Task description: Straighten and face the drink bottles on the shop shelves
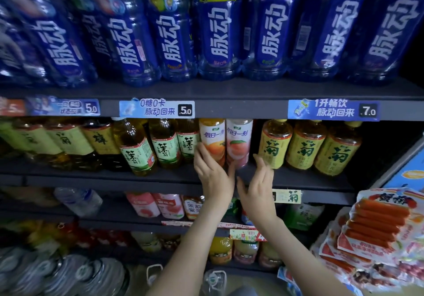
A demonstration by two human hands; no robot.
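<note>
Plainly, facing seems midway: near the middle shelf (114, 176) front edge, the left hand (213, 174) lays straight fingers (202, 152) against the orange juice bottle (212, 139), and the right hand (259, 188), fingers spread, reaches beside the peach bottle (238, 144). Green tea bottles (137, 151) leftward look tilted; yellow tea bottles (274, 146) crowd rightward.

Blue bottles (218, 32): seven were countable in front
Green-label tea bottles (137, 155): three
Yellow-label tea bottles (273, 149): three
Fruit drink bottles (212, 144): two
Blue price tags (157, 108): three
</note>
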